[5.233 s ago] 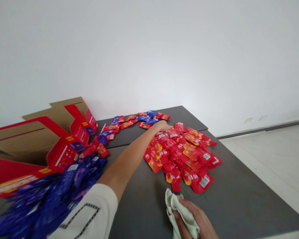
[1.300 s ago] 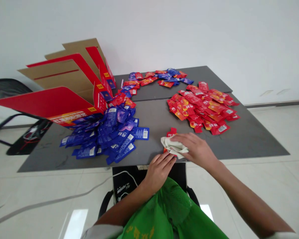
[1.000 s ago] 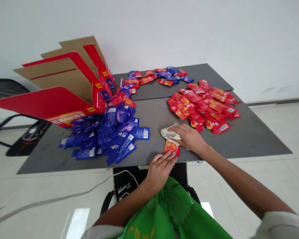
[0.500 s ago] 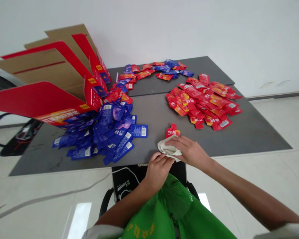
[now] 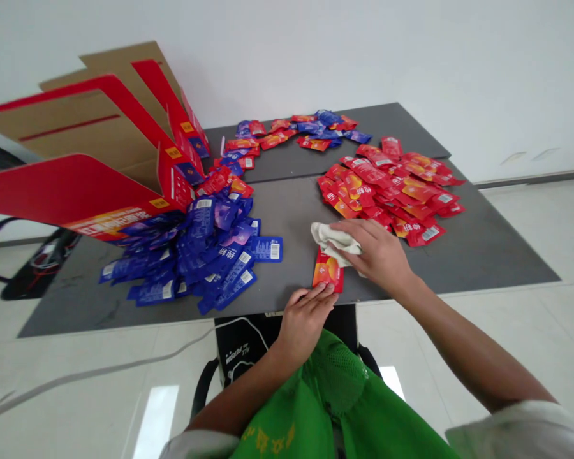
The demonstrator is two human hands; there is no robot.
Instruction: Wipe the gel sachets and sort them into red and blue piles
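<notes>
the left hand point(image 5: 306, 319) lay near the edge of the table point(image 5: 488, 255), its fingers point(image 5: 318, 292) straight and together, their tips touching the lower end of a red packet point(image 5: 328, 273). the right hand point(image 5: 377, 252) was closed around a white cloth point(image 5: 337, 239), gripping it against the packet's top end. on the table, a red pile point(image 5: 392, 197) lay beyond the hands, and a blue pile point(image 5: 205, 255) lay left of them, against an open cardboard box point(image 5: 76, 137).
</notes>
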